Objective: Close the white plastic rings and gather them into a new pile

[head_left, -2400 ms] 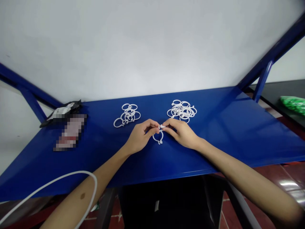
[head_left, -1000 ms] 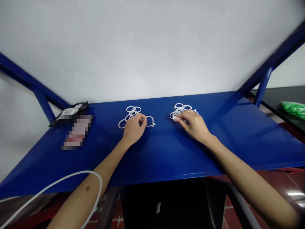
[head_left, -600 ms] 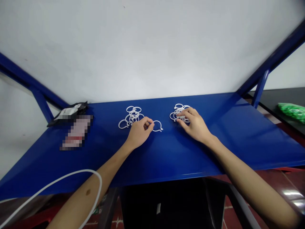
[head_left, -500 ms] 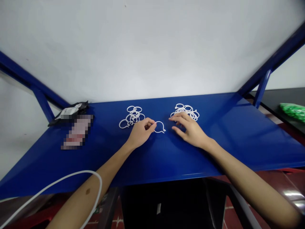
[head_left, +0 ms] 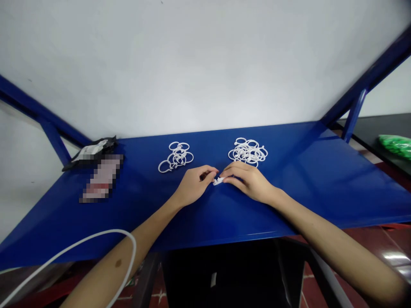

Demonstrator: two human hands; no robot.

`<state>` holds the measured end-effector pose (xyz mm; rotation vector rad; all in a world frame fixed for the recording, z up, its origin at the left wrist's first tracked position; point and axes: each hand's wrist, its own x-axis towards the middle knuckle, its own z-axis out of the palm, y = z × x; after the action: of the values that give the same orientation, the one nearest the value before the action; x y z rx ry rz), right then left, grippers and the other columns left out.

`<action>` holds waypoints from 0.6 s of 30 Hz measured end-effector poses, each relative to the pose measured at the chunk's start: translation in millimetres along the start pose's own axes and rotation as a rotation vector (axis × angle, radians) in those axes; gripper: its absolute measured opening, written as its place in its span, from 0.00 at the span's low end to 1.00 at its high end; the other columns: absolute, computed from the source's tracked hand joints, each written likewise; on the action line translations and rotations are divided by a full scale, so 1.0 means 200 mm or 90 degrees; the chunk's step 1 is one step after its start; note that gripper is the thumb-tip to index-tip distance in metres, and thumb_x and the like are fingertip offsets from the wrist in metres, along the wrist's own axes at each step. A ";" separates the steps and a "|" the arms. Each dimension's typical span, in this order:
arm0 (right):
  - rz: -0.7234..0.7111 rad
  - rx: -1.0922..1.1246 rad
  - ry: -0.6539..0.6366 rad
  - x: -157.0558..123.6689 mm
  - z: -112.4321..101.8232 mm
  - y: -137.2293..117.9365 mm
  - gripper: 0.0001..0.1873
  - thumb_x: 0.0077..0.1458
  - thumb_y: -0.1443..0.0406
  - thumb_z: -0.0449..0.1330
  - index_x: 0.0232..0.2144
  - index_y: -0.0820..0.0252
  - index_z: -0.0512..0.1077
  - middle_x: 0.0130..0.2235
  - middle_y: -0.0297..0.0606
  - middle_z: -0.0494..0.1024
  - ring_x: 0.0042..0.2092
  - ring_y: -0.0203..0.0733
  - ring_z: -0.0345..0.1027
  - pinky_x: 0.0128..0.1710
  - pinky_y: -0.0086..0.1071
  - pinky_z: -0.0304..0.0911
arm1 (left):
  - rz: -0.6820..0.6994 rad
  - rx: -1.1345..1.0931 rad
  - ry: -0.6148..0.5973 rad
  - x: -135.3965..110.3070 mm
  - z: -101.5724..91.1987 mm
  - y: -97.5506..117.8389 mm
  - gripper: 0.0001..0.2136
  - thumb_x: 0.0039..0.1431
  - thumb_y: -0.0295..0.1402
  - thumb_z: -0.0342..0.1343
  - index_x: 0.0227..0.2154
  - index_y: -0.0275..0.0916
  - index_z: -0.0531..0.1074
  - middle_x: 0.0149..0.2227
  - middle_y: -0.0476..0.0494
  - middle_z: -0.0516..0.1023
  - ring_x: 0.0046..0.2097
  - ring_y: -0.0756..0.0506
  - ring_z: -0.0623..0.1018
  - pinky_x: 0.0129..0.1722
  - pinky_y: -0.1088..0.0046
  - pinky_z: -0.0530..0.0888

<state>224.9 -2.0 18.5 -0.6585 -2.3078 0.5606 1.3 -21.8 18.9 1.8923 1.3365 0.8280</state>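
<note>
A white plastic ring with a small clasp is pinched between my two hands, low over the blue tabletop; it is seen nearly edge-on and partly hidden by fingers. My left hand grips its left side between thumb and fingertips. On the other side, the thumb and fingers of my right hand close on the ring near its clasp. Several similar rings lie in a loose pile beyond my left hand. A denser heap of white rings rests just behind my right hand.
The blue table meets a pale wall at the back. At the left lie a black plastic package and a blurred pinkish item. A white cable loops over my left forearm. A green bag sits on a dark surface at right.
My right hand has moved left from beside the ring heap and closed on the ring. The ring, earlier in my left hand alone and facing up, has turned nearly edge-on.
</note>
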 end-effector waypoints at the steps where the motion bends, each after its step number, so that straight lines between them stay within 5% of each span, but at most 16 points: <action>1: 0.023 -0.005 0.019 0.00 0.00 0.00 0.08 0.67 0.63 0.56 0.43 0.56 0.75 0.42 0.40 0.80 0.44 0.42 0.74 0.46 0.38 0.70 | 0.019 0.013 0.031 0.00 0.00 0.00 0.11 0.67 0.36 0.51 0.40 0.43 0.79 0.37 0.49 0.83 0.35 0.48 0.78 0.38 0.71 0.73; 8: 0.188 0.050 0.079 0.01 0.00 -0.01 0.09 0.64 0.60 0.61 0.35 0.58 0.76 0.33 0.35 0.80 0.29 0.35 0.69 0.29 0.29 0.64 | 0.127 0.059 0.092 -0.02 0.03 0.00 0.07 0.65 0.35 0.56 0.41 0.43 0.77 0.39 0.48 0.81 0.38 0.48 0.78 0.39 0.71 0.74; 18: 0.097 0.060 0.008 -0.02 0.04 -0.02 0.08 0.67 0.62 0.57 0.36 0.58 0.73 0.35 0.37 0.78 0.35 0.39 0.71 0.37 0.33 0.66 | 0.292 0.218 0.108 -0.04 0.08 -0.06 0.10 0.70 0.30 0.48 0.34 0.40 0.73 0.33 0.47 0.79 0.37 0.46 0.74 0.42 0.67 0.71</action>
<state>220.9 -9.4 12.1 -0.7950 -2.2171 0.7291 6.4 -29.2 -0.4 2.5035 1.2158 1.0548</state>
